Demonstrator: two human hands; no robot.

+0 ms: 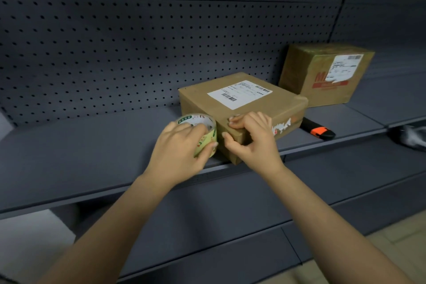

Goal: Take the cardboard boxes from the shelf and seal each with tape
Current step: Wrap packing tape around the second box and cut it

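Now my left grip [179,145] curls round the tape roll [204,142], butted against the box [242,101] at the shelf [92,145] front edge; my right grip [251,138] pinches its near corner, probably anchoring the tape end.

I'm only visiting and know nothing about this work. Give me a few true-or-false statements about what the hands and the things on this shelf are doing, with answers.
1. The left hand grips the roll of clear printed tape. True.
2. The right hand holds the black and orange utility knife. False: the knife lies on the grey metal shelf, and this hand grips a corner of the flat brown cardboard box.
3. A white shipping label sits on top of the flat box. True.
4. The taller brown cardboard box is stacked on the flat one. False: it stands on the shelf, behind it and to the right.
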